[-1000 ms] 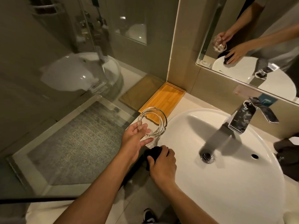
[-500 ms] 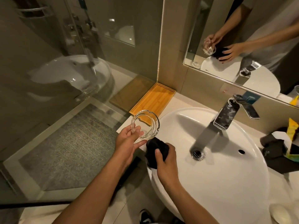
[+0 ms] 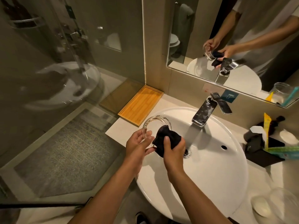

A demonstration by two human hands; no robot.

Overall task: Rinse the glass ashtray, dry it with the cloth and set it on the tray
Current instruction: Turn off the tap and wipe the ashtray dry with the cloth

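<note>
The left hand point(image 3: 137, 143) grips the glass ashtray point(image 3: 156, 126) tilted on edge, hollow facing right; the right hand point(image 3: 174, 148) clenches the cloth point(image 3: 166, 138) inside it, above the sink's point(image 3: 210, 183) left edge.

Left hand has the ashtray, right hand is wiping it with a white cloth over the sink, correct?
Not quite: the head view shows the cloth is black, not white. The left hand holds the ashtray, the right hand wipes it over the sink.

The scene was dimly lit in warm yellow. Glare was caught on the basin point(image 3: 218, 167). Edges were bent by wide-angle distortion and softly blurred.
</note>
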